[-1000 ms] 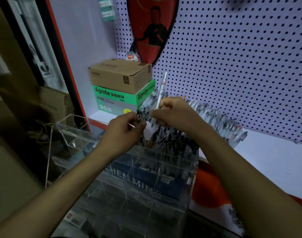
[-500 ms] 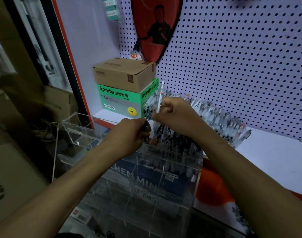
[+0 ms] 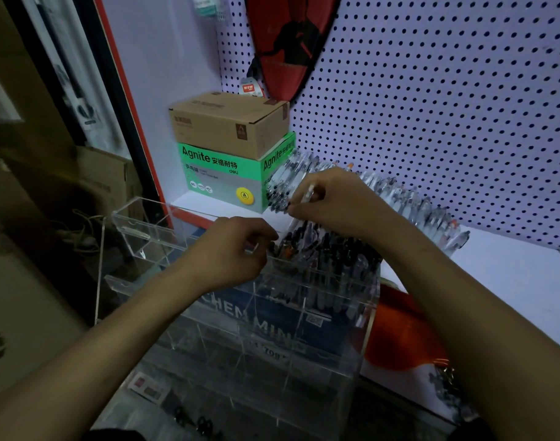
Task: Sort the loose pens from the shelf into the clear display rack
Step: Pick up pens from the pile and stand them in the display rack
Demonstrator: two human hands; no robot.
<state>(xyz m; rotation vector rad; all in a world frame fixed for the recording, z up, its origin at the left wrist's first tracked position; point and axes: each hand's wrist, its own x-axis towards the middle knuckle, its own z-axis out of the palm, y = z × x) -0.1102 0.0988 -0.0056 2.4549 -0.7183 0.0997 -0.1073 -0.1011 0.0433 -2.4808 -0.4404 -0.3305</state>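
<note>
A clear acrylic display rack (image 3: 208,316) stands in front of the white shelf (image 3: 507,281). Its upper right compartment holds several dark-tipped pens (image 3: 335,249) standing upright. A long row of loose clear pens (image 3: 409,202) lies on the shelf against the pegboard. My right hand (image 3: 342,202) pinches one white pen (image 3: 307,194) just above the filled compartment, its top poking out over my fingers. My left hand (image 3: 227,249) hovers at the compartment's left edge with fingers curled on pen tops there; what it holds is hard to make out.
A brown carton (image 3: 227,122) sits on a green Agnite box (image 3: 215,173) at the shelf's left end. A red racket bag (image 3: 288,36) hangs on the pegboard (image 3: 447,106). Brown cardboard boxes (image 3: 106,176) stand at the left. The rack's left compartments (image 3: 138,230) hold nothing.
My right hand has lowered the white pen toward the filled compartment; less of it sticks up above my fingers. My left hand has dropped slightly to the compartment edge.
</note>
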